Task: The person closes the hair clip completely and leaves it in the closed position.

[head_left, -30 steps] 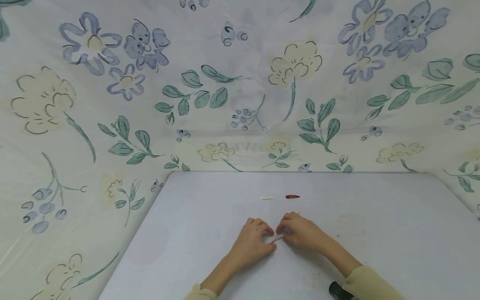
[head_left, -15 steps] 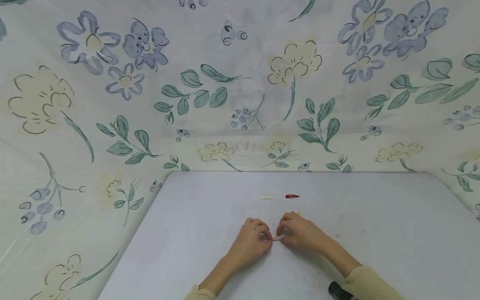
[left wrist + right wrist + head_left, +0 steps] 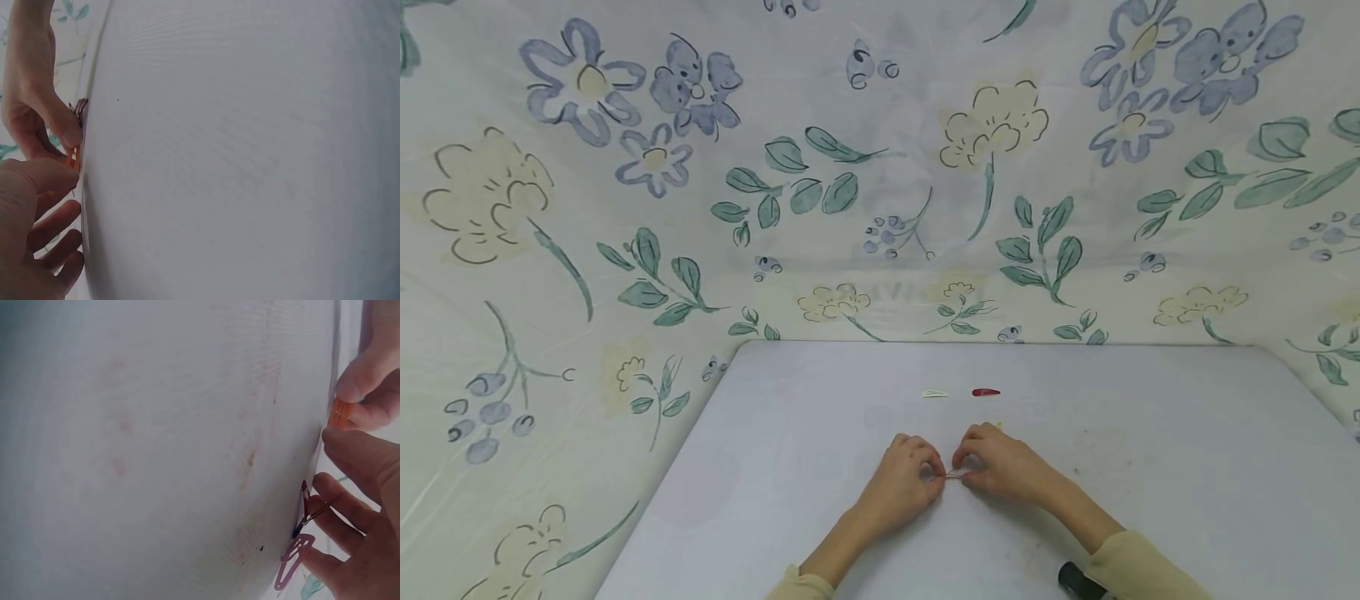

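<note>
An orange snap hair clip (image 3: 339, 413) is stretched between the two hands, low over the white table. My left hand (image 3: 904, 479) pinches one end between thumb and forefinger; the right hand (image 3: 1003, 465) pinches the other end the same way. In the head view only a thin strip of this clip shows in the gap between the fingertips. The right wrist view shows a pinkish-purple hair clip (image 3: 294, 561) and a dark red one (image 3: 305, 503) beside the right hand's lower fingers. In the left wrist view, the left hand (image 3: 31, 219) has its other fingers loosely bent.
Beyond the hands lie a cream hair clip (image 3: 935, 393) and a red hair clip (image 3: 986, 392) on the white table (image 3: 790, 417). Something small and yellow (image 3: 998, 426) peeks out behind the right hand. A black cylindrical object (image 3: 1078, 581) is partly under the right sleeve.
The left thumb and forefinger, apart a second ago, have closed on the clip's end. The clip has turned from slanted to nearly level. The right hand has hardly moved.
</note>
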`<state>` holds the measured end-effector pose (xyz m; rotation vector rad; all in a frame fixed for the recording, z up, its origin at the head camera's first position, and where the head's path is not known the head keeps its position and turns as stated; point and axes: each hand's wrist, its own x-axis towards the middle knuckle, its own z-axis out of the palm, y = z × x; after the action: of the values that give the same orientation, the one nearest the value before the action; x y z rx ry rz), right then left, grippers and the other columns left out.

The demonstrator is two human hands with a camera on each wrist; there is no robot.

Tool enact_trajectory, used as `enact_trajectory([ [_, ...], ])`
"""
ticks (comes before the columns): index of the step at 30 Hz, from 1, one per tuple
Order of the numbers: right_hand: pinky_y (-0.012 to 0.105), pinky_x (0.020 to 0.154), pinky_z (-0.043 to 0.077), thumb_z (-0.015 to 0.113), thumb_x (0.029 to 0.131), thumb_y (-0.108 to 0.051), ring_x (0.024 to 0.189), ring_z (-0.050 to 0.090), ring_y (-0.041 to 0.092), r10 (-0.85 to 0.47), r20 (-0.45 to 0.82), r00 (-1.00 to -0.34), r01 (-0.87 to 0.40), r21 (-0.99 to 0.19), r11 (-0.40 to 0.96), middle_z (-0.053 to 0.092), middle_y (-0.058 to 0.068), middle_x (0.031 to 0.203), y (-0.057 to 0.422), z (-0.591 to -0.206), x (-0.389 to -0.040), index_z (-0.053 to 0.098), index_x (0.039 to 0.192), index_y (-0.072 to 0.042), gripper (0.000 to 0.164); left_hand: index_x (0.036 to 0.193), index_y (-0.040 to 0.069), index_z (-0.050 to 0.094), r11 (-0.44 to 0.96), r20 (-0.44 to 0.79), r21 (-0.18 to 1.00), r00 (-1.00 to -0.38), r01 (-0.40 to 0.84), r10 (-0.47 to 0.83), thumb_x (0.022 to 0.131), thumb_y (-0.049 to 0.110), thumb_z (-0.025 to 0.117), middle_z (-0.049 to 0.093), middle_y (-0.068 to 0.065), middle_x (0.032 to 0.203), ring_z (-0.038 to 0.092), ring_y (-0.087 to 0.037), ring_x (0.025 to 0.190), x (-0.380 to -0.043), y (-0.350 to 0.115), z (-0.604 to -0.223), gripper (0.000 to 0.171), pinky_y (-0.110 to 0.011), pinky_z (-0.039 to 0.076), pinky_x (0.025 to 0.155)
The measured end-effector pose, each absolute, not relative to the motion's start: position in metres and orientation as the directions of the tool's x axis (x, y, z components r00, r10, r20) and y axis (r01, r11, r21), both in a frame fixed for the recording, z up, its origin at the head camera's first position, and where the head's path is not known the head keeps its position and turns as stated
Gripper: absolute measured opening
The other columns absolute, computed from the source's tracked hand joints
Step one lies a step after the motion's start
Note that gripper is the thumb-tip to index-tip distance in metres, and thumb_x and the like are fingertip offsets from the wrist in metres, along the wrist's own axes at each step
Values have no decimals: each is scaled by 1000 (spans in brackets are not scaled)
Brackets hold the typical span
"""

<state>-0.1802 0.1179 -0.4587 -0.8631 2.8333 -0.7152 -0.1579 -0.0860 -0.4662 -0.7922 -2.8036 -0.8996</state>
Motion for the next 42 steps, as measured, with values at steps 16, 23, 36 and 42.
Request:
enact_trajectory([
  [16,38,84,52,76,84,-13,95,55,14,-554,66,-830,-521,-449,726,60,-8,95,115,-459,-181,71,94,-17,12,87,14,69,677,263,552,-872,488,414,82,8,72,66,6,90,52,-11,90,-163,-87,-471,8,-28,47,82],
  [23,38,83,51,74,86,-16,92,57,14,-541,94,-836,-519,-458,722,60,-7,96,116,-462,-181,70,95,-17,10,86,15,69,673,248,600,-900,433,358,85,11,71,65,6,87,54,-14,88,-166,-87,-469,5,-29,47,78],
  [36,40,91,53,74,87,-14,99,61,16,-405,140,-904,-407,-573,711,64,-7,99,114,-451,-179,68,101,-18,16,87,14,69,587,353,666,-888,460,295,86,7,71,65,5,85,56,-15,87,-175,-87,-464,8,-28,47,77],
  [42,40,87,54,72,88,-10,97,64,17,-390,277,-878,-476,-576,665,65,-6,98,117,-453,-182,67,100,-16,15,88,13,71,533,390,709,-886,462,250,85,3,70,66,4,86,58,-14,88,-182,-85,-460,11,-31,48,79],
])
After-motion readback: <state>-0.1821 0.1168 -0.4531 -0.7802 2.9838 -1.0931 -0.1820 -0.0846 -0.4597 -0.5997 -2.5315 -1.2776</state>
